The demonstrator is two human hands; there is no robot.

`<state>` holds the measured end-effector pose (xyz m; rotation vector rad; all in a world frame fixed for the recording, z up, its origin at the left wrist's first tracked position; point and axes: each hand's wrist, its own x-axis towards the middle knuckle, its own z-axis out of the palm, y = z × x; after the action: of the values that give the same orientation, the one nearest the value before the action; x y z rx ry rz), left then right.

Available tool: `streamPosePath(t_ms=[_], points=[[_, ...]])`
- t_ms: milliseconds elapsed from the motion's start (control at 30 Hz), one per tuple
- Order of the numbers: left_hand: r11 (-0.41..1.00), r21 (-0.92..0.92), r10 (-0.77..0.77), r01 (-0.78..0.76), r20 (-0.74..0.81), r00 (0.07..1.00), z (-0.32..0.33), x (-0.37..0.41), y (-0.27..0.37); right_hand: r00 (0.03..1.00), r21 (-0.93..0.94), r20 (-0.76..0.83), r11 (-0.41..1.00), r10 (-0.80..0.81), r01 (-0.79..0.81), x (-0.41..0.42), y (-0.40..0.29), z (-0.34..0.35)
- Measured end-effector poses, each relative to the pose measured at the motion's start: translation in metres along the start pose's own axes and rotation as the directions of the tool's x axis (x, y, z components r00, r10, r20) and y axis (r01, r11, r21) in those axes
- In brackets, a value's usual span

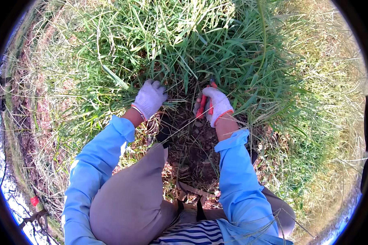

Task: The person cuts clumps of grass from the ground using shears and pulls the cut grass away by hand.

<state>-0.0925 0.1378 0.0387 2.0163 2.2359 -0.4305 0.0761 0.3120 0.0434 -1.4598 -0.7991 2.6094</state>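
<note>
My left hand (151,98), in a white knit glove, closes around a bunch of green grass (171,104), whose stems poke out on its right side. My right hand (216,104), gloved the same way with an orange cuff edge, grips red-handled pruning shears (204,105). The dark head of the shears points away from me into the base of the tall grass (214,52); its blades are mostly hidden among the stems. Dark bare soil (199,147) with dry stalks lies below and between my hands.
My bent knees (128,196) flank the soil patch. Dense green grass stands ahead, with drier, yellowish grass (331,92) at the right. Bare branches (33,217) and a small red object (34,201) show at the lower left rim.
</note>
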Motion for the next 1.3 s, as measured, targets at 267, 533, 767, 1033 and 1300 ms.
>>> streamPosePath(t_ms=[267,533,767,1033,1300], points=[[0.998,0.005,0.063,-0.064,0.092,0.994,0.008,0.001,0.005,0.999,-0.413,-0.022,0.910,-0.049,0.036,0.077,-0.038,-0.006],[0.991,0.006,0.134,-0.136,0.105,0.985,-0.005,0.006,0.009,0.967,-0.864,-0.214,0.489,-0.136,-0.122,0.099,-0.028,0.006],[0.994,0.025,0.107,-0.109,0.058,0.993,-0.011,0.022,0.018,0.984,-0.969,0.115,-0.232,-0.140,0.080,0.060,-0.023,0.023],[0.968,-0.057,0.217,-0.243,-0.286,0.933,-0.021,0.042,0.018,0.952,-0.912,0.271,-0.353,-0.143,0.207,0.061,-0.013,0.009],[0.963,0.204,0.148,-0.177,0.151,0.977,-0.044,0.086,-0.006,0.977,-0.975,0.111,-0.212,-0.184,0.071,0.053,0.010,0.003]])
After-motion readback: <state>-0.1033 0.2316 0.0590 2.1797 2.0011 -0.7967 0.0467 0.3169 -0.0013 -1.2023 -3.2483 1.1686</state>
